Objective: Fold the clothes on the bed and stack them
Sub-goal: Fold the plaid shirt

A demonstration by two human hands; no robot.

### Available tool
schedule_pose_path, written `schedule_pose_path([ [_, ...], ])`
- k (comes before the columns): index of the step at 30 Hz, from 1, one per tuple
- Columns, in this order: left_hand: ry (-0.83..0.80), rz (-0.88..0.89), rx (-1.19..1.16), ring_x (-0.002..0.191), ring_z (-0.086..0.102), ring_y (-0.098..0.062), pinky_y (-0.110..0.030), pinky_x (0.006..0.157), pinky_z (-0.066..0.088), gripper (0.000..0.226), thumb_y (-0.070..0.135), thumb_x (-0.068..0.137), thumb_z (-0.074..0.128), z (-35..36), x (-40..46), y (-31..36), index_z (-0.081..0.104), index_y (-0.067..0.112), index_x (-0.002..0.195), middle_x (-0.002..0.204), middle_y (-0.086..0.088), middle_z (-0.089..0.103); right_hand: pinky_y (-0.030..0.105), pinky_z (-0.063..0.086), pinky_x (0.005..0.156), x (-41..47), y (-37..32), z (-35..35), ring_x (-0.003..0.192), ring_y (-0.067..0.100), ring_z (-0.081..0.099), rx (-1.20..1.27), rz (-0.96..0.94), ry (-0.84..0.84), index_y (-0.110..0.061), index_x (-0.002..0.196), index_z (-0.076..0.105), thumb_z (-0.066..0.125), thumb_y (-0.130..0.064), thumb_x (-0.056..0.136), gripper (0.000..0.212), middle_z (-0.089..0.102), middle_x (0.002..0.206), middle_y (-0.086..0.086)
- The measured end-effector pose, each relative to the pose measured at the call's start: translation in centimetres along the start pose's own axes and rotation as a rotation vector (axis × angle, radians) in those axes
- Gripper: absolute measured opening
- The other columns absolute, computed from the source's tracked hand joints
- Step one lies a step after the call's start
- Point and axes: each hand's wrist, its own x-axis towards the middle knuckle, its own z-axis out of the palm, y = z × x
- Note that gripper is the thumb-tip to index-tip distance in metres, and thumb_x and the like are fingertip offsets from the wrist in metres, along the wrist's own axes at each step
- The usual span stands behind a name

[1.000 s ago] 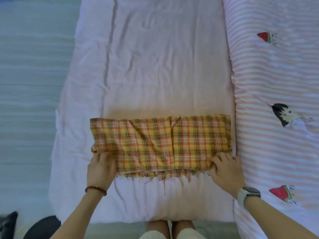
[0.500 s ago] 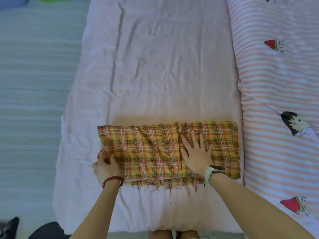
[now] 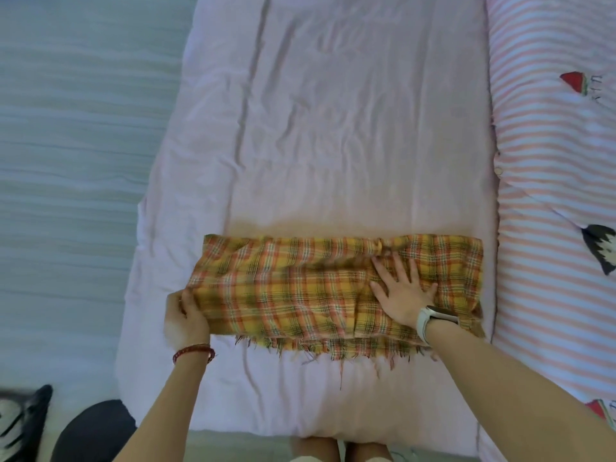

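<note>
L hand (image 3: 186, 316) pinches cloth (image 3: 300, 295) end, R hand (image 3: 401, 293) flat w/ fingers spread pressing mid; risk: fold skews/bunches if R slips on soft bed (image 3: 333, 128).

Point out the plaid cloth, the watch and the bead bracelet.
plaid cloth (image 3: 300, 288), head view, on its bare middle between the hands.
watch (image 3: 433, 320), head view, on the band at the right wrist.
bead bracelet (image 3: 193, 351), head view, on the beads across the left wrist.

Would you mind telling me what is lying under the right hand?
The right hand presses flat on the plaid cloth, which lies on the pink sheet. Whatever fold sits beneath the palm is covered.
</note>
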Motion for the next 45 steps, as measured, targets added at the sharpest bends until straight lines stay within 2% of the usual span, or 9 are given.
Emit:
schedule_pose_path([
  [8, -0.119, -0.179, -0.236, 0.097, 0.052, -0.015, -0.024, 0.080, 0.041, 0.037, 0.037, 0.093, 0.052, -0.1, -1.2, 0.0, 0.051, 0.010, 0.118, 0.111, 0.000, 0.054, 0.058, -0.001, 0.111, -4.5, -2.0, 1.7, 0.145, 0.025, 0.008, 0.055, -0.101, 0.448, -0.023, 0.148, 0.023, 0.025, -0.035, 0.099, 0.050, 0.016, 0.156, 0.007],
  [14, -0.195, -0.445, -0.436, 0.095, 0.061, -0.023, -0.033, 0.078, 0.050, 0.016, 0.017, 0.096, 0.049, -0.1, -5.9, -3.9, 0.051, 0.013, 0.112, 0.107, -0.005, 0.057, 0.071, 0.028, 0.095, -8.7, -1.2, 6.2, 0.129, 0.038, 0.043, -0.180, -0.247, 0.454, -0.012, 0.131, 0.053, 0.044, -0.033, 0.088, 0.049, 0.046, 0.140, 0.017],
  [17, -0.112, -0.473, -0.557, 0.086, 0.063, -0.022, -0.033, 0.073, 0.054, 0.018, 0.013, 0.099, 0.041, 0.2, -5.6, -3.2, 0.055, 0.013, 0.089, 0.094, -0.006, 0.060, 0.071, 0.013, 0.103, -7.8, 0.9, 6.8, 0.144, 0.034, 0.005, -0.256, -0.196, 0.280, -0.029, 0.149, 0.003, 0.052, -0.024, 0.092, 0.075, -0.008, 0.155, 0.006],
  [19, -0.095, -0.440, -0.576, 0.078, 0.063, -0.018, -0.028, 0.064, 0.056, 0.024, 0.012, 0.099, 0.038, 0.4, -4.7, -2.6, 0.052, 0.014, 0.081, 0.087, -0.005, 0.059, 0.067, 0.002, 0.107, -6.7, 2.4, 6.7, 0.142, 0.028, -0.020, -0.318, -0.158, 0.175, -0.038, 0.132, -0.035, 0.042, -0.011, 0.094, 0.090, -0.037, 0.144, -0.005],
  [23, -0.082, -0.421, -0.609, 0.076, 0.069, -0.019, -0.030, 0.065, 0.059, 0.024, 0.009, 0.096, 0.037, -0.2, -4.1, -2.7, 0.052, 0.011, 0.078, 0.090, -0.006, 0.063, 0.062, 0.001, 0.110, -5.8, 3.3, 5.3, 0.142, 0.025, -0.022, -0.354, -0.167, 0.113, -0.042, 0.139, -0.026, 0.036, 0.010, 0.088, 0.095, -0.027, 0.153, -0.007],
  [33, 0.061, -0.661, -0.590, 0.089, 0.062, -0.029, -0.034, 0.073, 0.052, 0.022, 0.004, 0.095, 0.036, 0.2, -3.9, -3.2, 0.057, 0.005, 0.098, 0.097, -0.011, 0.061, 0.058, -0.002, 0.111, -6.8, 6.7, 6.3, 0.142, 0.027, -0.019, -0.466, -0.159, 0.175, -0.041, 0.132, -0.035, 0.036, -0.001, 0.091, 0.092, -0.036, 0.140, -0.008],
  [36, 0.048, -0.500, -0.334, 0.093, 0.058, -0.028, -0.039, 0.078, 0.052, 0.028, 0.003, 0.094, 0.035, 0.3, -3.0, -2.7, 0.057, 0.006, 0.111, 0.111, -0.017, 0.058, 0.061, -0.001, 0.111, -8.0, 7.9, 5.8, 0.145, 0.028, -0.007, -0.465, -0.046, 0.150, -0.036, 0.148, -0.007, 0.039, -0.024, 0.089, 0.075, -0.024, 0.148, -0.005],
  [40, 0.005, -0.119, -0.033, 0.117, 0.050, -0.027, -0.037, 0.094, 0.041, 0.039, 0.024, 0.095, 0.045, 1.0, -1.6, -0.2, 0.047, 0.008, 0.131, 0.131, -0.012, 0.050, 0.071, 0.023, 0.099, -8.5, 5.5, 3.8, 0.125, 0.037, 0.048, -0.248, -0.157, 0.439, -0.014, 0.123, 0.061, 0.034, -0.032, 0.075, 0.058, 0.054, 0.133, 0.015],
  [45, -0.134, 0.025, 0.160, 0.123, 0.046, -0.028, -0.049, 0.105, 0.034, 0.056, 0.045, 0.091, 0.048, 4.8, 2.4, 5.6, 0.041, 0.014, 0.136, 0.136, -0.008, 0.047, 0.066, 0.003, 0.106, -3.7, 0.5, 0.9, 0.144, 0.033, 0.009, -0.169, -0.056, 0.495, -0.031, 0.148, 0.017, 0.025, -0.041, 0.095, 0.055, 0.013, 0.157, 0.007],
])
